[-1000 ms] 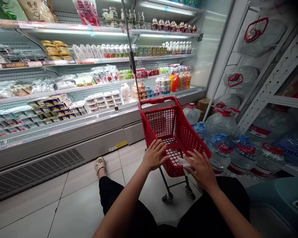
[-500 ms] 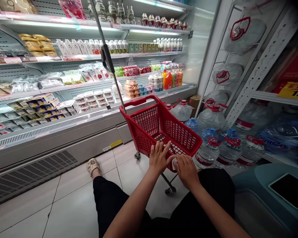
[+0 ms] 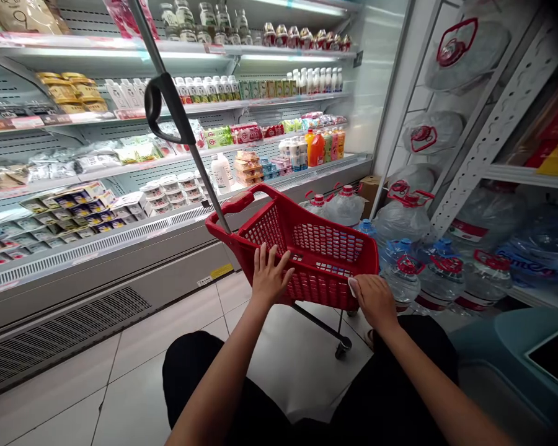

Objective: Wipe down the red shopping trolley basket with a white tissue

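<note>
In front of my knees stands a red plastic shopping cart point(image 3: 318, 286), turned at an angle, with perforated walls. A metal pole with a black looped handle point(image 3: 177, 111) rises from its left end. My left hand point(image 3: 270, 275) lies at the near rim, fingers spread, with nothing in it. At the right corner of the cart, my right hand point(image 3: 376, 301) is closed on a small white wipe point(image 3: 352, 286), which shows at the fingertips against the rim. Whether it is tissue or cloth, I cannot tell. The basket floor is partly hidden by the near wall.
A refrigerated display point(image 3: 167, 248) of packaged dairy and drinks runs along the left and back. Large water bottles point(image 3: 400, 279) crowd the floor at right, beside a metal rack point(image 3: 474, 148). A dark-screened phone point(image 3: 555, 359) lies on a teal surface point(image 3: 497, 334) at lower right.
My hands have moved apart, the left leftward and the right rightward with the wipe. The cart has swung so its long side faces me. My left foot has left the view.
</note>
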Demonstrator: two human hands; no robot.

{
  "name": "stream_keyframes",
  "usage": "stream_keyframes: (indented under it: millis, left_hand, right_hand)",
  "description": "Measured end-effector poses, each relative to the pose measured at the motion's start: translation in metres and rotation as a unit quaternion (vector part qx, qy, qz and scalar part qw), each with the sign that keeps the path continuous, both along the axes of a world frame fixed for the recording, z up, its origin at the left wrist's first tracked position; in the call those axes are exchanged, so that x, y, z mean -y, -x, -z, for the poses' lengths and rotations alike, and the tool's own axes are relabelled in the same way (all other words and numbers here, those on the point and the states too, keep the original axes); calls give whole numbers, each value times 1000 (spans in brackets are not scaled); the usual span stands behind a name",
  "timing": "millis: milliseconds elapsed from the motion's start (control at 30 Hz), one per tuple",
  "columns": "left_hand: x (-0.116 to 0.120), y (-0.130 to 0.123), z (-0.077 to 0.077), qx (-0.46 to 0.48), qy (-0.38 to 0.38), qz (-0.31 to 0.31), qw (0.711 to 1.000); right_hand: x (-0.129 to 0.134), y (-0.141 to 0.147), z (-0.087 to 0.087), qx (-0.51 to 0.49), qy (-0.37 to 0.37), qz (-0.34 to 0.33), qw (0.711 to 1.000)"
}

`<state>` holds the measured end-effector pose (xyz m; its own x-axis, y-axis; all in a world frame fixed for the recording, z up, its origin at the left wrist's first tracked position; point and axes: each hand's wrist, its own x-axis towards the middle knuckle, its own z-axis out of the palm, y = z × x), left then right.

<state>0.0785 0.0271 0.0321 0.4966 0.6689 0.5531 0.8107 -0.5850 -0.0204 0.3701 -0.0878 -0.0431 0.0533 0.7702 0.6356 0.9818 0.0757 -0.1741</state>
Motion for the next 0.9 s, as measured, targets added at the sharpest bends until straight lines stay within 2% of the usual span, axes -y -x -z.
stream_keyframes:
  millis: [133,333,433,500,600,667,767,833,900]
  left_hand:
    - [14,-11,4,10,-2,-1,1000]
    - [18,-18,9,8,3,2,1000]
    - [17,-14,9,-8,-1,11,1000]
    - [15,-7,7,-25,-7,22,999]
    - [12,1,4,-55,-23,41,997]
    - [10,3,4,-70,-40,45,996]
    - [7,-3,4,-72,-58,29,995]
    - [5,-11,5,-63,-60,16,996]
    - [5,-19,6,-50,-56,7,997]
  right_hand:
    - [-22,29,-13,34,-6,31,999]
    - [-68,101,-33,35,2,-34,999]
    - [-77,113,-36,41,2,-65,997]
    - [-74,101,-33,49,1,-86,995]
    - [-59,57,-20,60,1,-84,995]
    - [-46,19,-7,57,2,-48,997]
    - [-32,-27,12,30,-11,41,999]
    - [-31,-41,18,9,-21,73,997]
    - [-39,-34,16,-4,-30,65,997]
